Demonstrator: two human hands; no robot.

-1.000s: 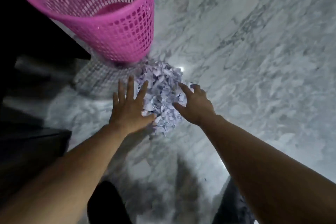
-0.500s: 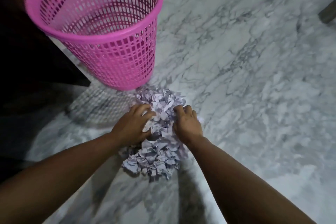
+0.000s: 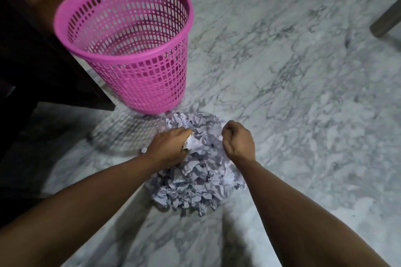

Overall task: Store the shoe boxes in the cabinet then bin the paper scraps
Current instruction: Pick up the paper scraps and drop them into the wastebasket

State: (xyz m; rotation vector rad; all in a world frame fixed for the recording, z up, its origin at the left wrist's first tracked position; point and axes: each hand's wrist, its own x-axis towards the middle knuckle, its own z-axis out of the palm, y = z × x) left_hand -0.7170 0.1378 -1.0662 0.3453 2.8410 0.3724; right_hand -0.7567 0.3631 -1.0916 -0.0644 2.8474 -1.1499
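A heap of crumpled pale paper scraps [image 3: 195, 180] lies on the marble floor just in front of me. My left hand [image 3: 168, 148] digs into the heap's left side with fingers curled round a clump of scraps. My right hand [image 3: 237, 140] is on the heap's right side, its fingers curled into the paper. A pink plastic mesh bin [image 3: 130, 50] stands upright just beyond the heap, and I see nothing inside it. No shoe boxes are in view.
A dark wooden cabinet [image 3: 32, 50] fills the left edge, close beside the bin. A furniture leg [image 3: 385, 19] stands at the far right. Grey-veined marble floor [image 3: 282, 93] stretches to the right of the heap.
My open hands came down onto the heap and curled into the scraps. The view has tilted up, so the bin now shows whole.
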